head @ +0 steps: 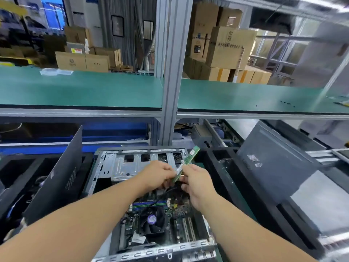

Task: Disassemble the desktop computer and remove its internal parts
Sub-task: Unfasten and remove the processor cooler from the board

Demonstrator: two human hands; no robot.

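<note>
case front edge: nearest thing I've got is the perforated metal rail of the open computer case (151,252), cut off by the bottom of the frame

motherboard: sits flat inside the case, the black CPU fan (151,220) with a purple sticker on its hub in the middle; the blue memory slots (149,203) just past it are partly hidden under my forearm and a black cable

left hand: my left hand (156,174) is curled, fingertips pinching the lower end of the RAM stick (186,162); exact finger placement is hard to make out, it's smeared

right hand: my right hand (197,183) pinches the same stick from the other side, so both hands meet on it

RAM stick: green, held up in the air above the motherboard, tilted with the far end pointing up and right; its lower end is buried between my fingers

drive bay: bare grey metal cage (132,163) at the far end of the case, partly blocked by my left hand

side panels: one dark panel (56,178) leans on the left, another (279,161) on the right

shelf: green surface (85,89) above, with a clear plastic tray (56,72) on it

background: stacked cardboard boxes (230,48), labels too blurry to read
</note>
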